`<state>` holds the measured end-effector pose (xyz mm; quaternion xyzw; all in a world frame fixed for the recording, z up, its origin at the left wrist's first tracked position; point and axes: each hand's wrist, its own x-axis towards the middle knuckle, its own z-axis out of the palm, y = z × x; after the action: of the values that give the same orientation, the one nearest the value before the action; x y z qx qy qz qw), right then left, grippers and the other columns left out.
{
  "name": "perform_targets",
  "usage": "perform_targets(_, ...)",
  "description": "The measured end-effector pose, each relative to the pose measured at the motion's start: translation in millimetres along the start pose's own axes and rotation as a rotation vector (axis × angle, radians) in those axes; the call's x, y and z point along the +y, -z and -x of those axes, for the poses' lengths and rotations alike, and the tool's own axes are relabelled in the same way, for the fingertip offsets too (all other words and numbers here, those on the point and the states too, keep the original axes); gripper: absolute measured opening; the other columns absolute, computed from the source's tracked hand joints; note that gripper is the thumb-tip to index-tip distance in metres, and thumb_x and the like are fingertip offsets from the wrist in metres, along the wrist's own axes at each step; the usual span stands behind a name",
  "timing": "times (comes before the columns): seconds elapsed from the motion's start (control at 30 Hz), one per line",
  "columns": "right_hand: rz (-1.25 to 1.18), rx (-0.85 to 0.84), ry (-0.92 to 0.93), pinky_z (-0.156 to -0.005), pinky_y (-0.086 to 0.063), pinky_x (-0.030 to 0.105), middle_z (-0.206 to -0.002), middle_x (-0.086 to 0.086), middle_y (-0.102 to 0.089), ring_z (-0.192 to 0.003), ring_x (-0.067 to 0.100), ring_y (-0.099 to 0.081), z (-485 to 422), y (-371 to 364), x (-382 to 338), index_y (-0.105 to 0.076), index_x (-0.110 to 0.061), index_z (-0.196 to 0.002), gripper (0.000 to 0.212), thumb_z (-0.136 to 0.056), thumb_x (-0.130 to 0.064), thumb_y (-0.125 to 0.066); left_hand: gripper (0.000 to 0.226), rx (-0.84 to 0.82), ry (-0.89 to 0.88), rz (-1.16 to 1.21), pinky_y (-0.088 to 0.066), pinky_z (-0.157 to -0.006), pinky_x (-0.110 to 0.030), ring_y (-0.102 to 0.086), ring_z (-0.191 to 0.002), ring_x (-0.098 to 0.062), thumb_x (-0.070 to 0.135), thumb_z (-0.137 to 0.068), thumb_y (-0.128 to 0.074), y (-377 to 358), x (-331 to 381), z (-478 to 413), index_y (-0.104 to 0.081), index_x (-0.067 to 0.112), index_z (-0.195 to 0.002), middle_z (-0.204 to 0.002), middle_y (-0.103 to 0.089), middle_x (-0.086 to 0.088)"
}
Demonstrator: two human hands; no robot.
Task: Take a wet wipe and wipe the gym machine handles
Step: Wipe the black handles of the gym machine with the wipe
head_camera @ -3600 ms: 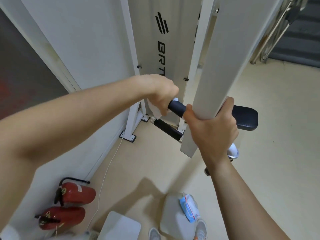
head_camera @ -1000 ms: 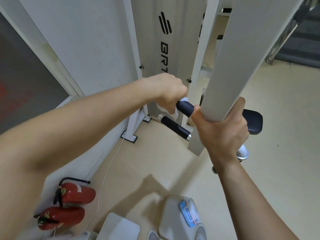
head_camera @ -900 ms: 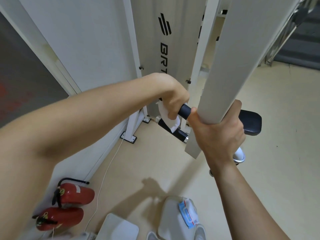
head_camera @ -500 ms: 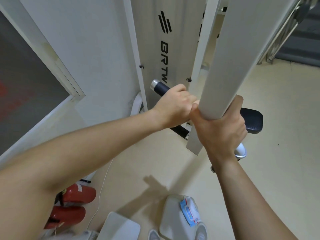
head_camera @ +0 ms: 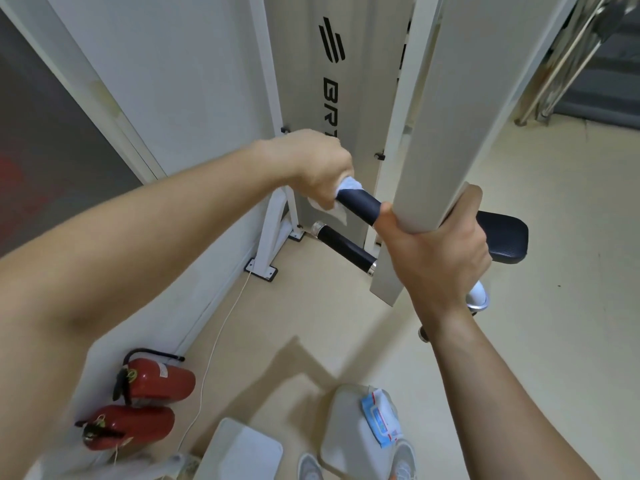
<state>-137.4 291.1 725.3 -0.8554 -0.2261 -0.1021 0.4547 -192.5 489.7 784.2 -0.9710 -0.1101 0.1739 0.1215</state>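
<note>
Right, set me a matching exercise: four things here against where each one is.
1 wet wipe
2 lower handle
3 fire extinguishers
4 wipe pack

a lying red on the floor
b bare, no hand on it
c on a grey platform
d in the left hand, round the upper handle

Pairs: 1-d, 2-b, 3-a, 4-c.

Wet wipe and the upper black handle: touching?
Touching. Head view: the left hand grips the wet wipe, wrapped over the upper handle at its far end, with no gap visible.

Two handles (head_camera: pixel 358 206), two extinguishers (head_camera: pixel 159 382), one wipe pack (head_camera: pixel 381 422)
</note>
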Motion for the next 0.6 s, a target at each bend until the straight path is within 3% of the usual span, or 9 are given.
perform_targets(0.07, 0.010, 0.000, -0.004, -0.064, -0.050, 0.041, -0.071, -0.004, -0.059, -0.069, 0.032, -0.059, -2, 1, 1, -0.037, -0.022, -0.095, 0.062, -0.061, -0.063, -0.067, 0.012, 0.442, -0.043, -0.170, -0.035, -0.067, -0.029, -0.041, -0.048, -0.022, 0.013, -0.072, -0.053, -27, -3, 4, -0.046, 0.021, -0.065, -0.052, -0.045, 0.005)
perform_targets(0.13, 0.010, 0.018, 0.005, -0.064, -0.050, 0.041, -0.071, -0.003, -0.060, -0.068, 0.033, -0.059, -1, 0, 1, -0.039, -0.019, -0.097, 0.063, -0.061, -0.064, -0.066, 0.021, 0.792, 0.048, -0.253, -0.041, -0.068, -0.029, -0.039, -0.049, -0.024, -0.001, -0.066, -0.042, -53, 4, 3, -0.045, 0.019, -0.064, -0.052, -0.045, 0.001)
perform_targets(0.23, 0.021, 0.031, 0.014, -0.061, -0.047, 0.039, -0.071, -0.002, -0.059, -0.066, 0.033, -0.057, -1, -3, 0, -0.040, -0.017, -0.099, 0.065, -0.062, -0.064, -0.065, 0.025, 0.934, 0.096, -0.194, -0.044, -0.068, -0.030, -0.041, -0.052, -0.024, -0.003, -0.070, -0.039, -58, 20, -3, -0.045, 0.020, -0.064, -0.054, -0.046, 0.000)
perform_targets(0.3, 0.035, 0.018, 0.010, -0.061, -0.045, 0.038, -0.071, -0.002, -0.059, -0.066, 0.033, -0.056, -2, -3, 0, -0.038, -0.019, -0.098, 0.063, -0.062, -0.064, -0.064, 0.019, 0.803, 0.014, -0.173, -0.037, -0.066, -0.029, -0.036, -0.050, -0.023, 0.005, -0.072, -0.035, -47, 28, -2, -0.036, 0.023, -0.066, -0.053, -0.042, 0.003)
perform_targets(0.4, 0.028, 0.014, 0.000, -0.061, -0.046, 0.039, -0.070, -0.002, -0.059, -0.067, 0.034, -0.057, -3, -3, 1, -0.037, -0.019, -0.098, 0.064, -0.060, -0.064, -0.063, 0.021, 0.274, -0.102, -0.140, -0.037, -0.059, -0.028, -0.043, -0.050, -0.024, 0.023, -0.071, -0.056, -17, 37, -8, -0.037, 0.019, -0.063, -0.055, -0.042, 0.006)
perform_targets(0.5, 0.033, 0.016, 0.007, -0.062, -0.048, 0.040, -0.072, -0.001, -0.060, -0.068, 0.035, -0.058, 0, -3, 0, -0.040, -0.016, -0.100, 0.068, -0.060, -0.064, -0.066, 0.013, -0.108, -0.158, 0.043, -0.048, -0.056, -0.033, -0.054, -0.060, -0.027, 0.031, -0.066, -0.054, 14, 53, -16, -0.050, 0.019, -0.066, -0.066, -0.056, -0.001)
perform_targets(0.57, 0.042, 0.016, 0.011, -0.062, -0.048, 0.041, -0.074, 0.000, -0.061, -0.068, 0.036, -0.059, 1, -3, 0, -0.041, -0.015, -0.101, 0.068, -0.061, -0.065, -0.065, 0.012, -0.217, -0.182, 0.100, -0.044, -0.057, -0.033, -0.049, -0.061, -0.025, 0.029, -0.070, -0.055, 19, 55, -21, -0.049, 0.019, -0.065, -0.067, -0.054, -0.002)
perform_targets(0.6, 0.043, 0.013, 0.011, -0.062, -0.049, 0.041, -0.074, 0.000, -0.061, -0.069, 0.036, -0.060, 1, -3, 0, -0.041, -0.015, -0.101, 0.068, -0.061, -0.065, -0.065, 0.013, -0.177, -0.188, 0.053, -0.043, -0.059, -0.032, -0.047, -0.059, -0.024, 0.028, -0.072, -0.055, 14, 54, -19, -0.049, 0.020, -0.065, -0.066, -0.053, -0.001)
